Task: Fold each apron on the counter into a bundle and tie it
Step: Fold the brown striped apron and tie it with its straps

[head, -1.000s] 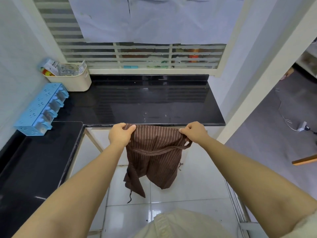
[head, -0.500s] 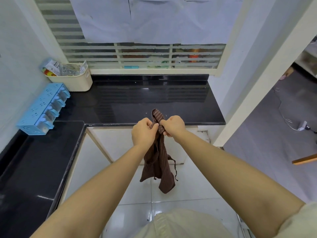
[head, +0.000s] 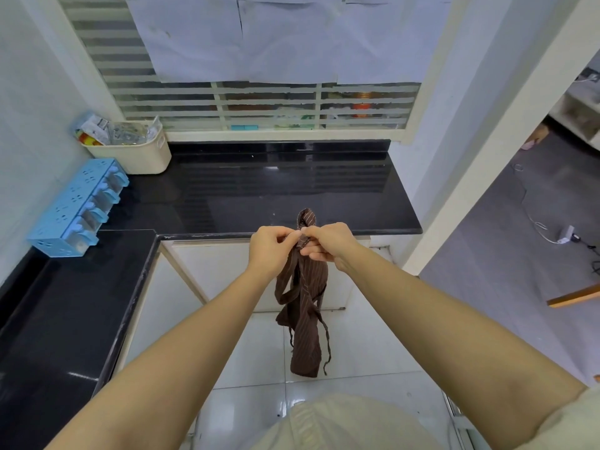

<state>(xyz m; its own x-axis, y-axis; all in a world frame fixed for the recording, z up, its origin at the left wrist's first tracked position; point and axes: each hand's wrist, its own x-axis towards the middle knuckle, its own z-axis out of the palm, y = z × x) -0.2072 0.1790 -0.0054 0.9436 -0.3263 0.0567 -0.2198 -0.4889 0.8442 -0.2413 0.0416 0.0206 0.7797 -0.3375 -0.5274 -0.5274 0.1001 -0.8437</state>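
Brown striped apron point(head: 303, 306): head view only. It was gathered lengthwise into a narrow hanging strip and held in the air just in front of the counter edge, apart from it. The lower end dangled above the white floor point(head: 357, 336).
Ties point(head: 326, 349): they hung loose beside the strip, unwrapped, with no knot seen.
Left hand point(head: 272, 246): fingers were curled, and it pinched the gathered top of the apron from the left side.
Right hand point(head: 328, 243): fingers were curled round the same top, just beside the left hand. A small fold of cloth stuck up above both hands.
Counter point(head: 259, 190): black, glossy and L-shaped. The apron was not resting on it.
Other things: a cream basket point(head: 143, 154) of packets sat in the back left corner of the counter. A blue rack point(head: 78, 206) of containers stood near it along the left wall.
Progress: judged early. There was a lengthwise fold or gather at most, and no compact bundle.
Left to do: likely fold or roll it down short, wrap the ties round and knot them. Whether more aprons waited could not be told.
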